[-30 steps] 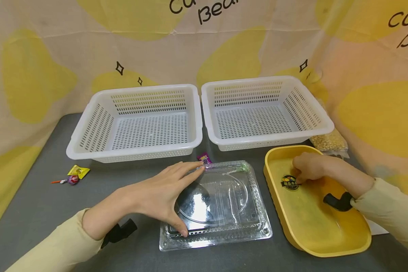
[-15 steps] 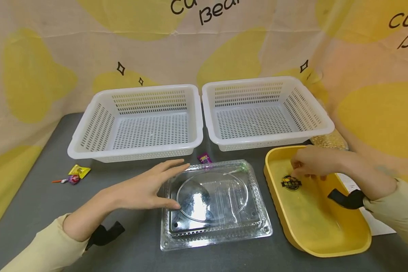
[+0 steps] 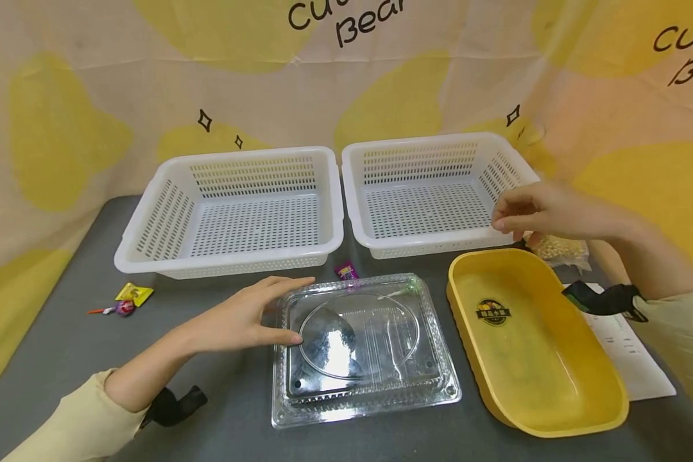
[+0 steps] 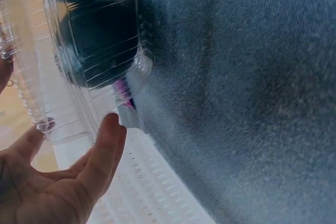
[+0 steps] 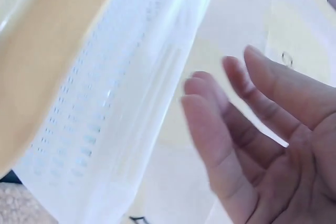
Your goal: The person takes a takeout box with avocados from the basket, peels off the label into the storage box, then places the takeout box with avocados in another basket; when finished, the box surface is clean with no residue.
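Note:
My left hand (image 3: pixel 245 319) is at the left side of a clear plastic lidded container (image 3: pixel 375 337), fingers spread and relaxed, thumb tip over its edge. In the left wrist view, fingertips (image 4: pixel 107 129) are right at the container's wall, and large dark round shapes (image 4: pixel 100 43) show through the plastic. My right hand (image 3: pixel 539 208) is raised by the front right corner of the right white basket (image 3: pixel 439 239). Its fingers (image 5: pixel 205 129) are loosely bent with nothing between them in the right wrist view. Below it stands a shallow yellow tub (image 3: pixel 543 366) with a black label (image 3: pixel 493 312) inside.
Another white slotted basket (image 3: pixel 231 261) stands at back left. A purple packet (image 3: pixel 346 271) lies behind the container. Far left are a yellow packet (image 3: pixel 134 294) and a lollipop (image 3: pixel 124 308). A bag of pale grains (image 3: pixel 563 250) and printed paper (image 3: pixel 638 362) lie right.
My right hand has risen out of the yellow tub to the right basket's corner, uncovering more of the bag and paper. My left hand has drawn back leftward from over the container.

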### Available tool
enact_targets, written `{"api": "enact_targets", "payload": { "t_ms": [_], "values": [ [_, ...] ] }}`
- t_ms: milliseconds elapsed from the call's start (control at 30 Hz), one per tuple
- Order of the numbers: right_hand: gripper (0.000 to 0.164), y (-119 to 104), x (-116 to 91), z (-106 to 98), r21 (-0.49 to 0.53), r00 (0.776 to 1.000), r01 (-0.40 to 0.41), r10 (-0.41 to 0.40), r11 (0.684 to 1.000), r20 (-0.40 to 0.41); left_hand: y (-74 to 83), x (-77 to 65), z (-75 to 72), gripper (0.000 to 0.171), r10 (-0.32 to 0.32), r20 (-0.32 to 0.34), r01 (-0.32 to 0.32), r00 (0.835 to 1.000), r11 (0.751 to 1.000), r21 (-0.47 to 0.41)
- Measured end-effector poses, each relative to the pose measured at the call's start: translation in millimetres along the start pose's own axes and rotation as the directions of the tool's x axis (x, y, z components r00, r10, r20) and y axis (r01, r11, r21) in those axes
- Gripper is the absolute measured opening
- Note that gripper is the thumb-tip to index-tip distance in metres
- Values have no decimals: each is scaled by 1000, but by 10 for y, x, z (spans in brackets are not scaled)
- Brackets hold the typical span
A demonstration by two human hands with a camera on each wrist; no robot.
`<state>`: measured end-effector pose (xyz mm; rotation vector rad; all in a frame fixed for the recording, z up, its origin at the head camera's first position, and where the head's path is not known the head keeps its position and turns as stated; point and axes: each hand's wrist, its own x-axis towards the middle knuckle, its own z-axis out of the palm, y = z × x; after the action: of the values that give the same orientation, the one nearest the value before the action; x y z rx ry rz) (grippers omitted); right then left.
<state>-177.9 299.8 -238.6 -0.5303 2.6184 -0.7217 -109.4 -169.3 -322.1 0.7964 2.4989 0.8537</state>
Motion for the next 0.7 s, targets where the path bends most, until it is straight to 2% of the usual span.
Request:
{"api": "enact_targets", "payload": {
  "t_ms": [133, 333, 567, 700],
  "values": [
    [17, 87, 84, -106, 37, 993, -5, 9, 999, -115, -34, 7, 10, 84, -24, 17, 26, 1000, 997, -78],
    [22, 296, 186, -231, 82, 965, 0, 21, 997, -262, -73, 2, 17, 82, -36, 39, 41, 999, 990, -138],
    [24, 560, 256, -328, 112, 922, -5, 48, 994, -384, -68, 3, 20, 82, -41, 108, 65, 993, 970, -234],
    [26, 689, 302, -375, 98, 896, -61, 98, 993, -433, -45, -11, 26, 82, -63, 133, 96, 989, 960, -265]
  ]
}}
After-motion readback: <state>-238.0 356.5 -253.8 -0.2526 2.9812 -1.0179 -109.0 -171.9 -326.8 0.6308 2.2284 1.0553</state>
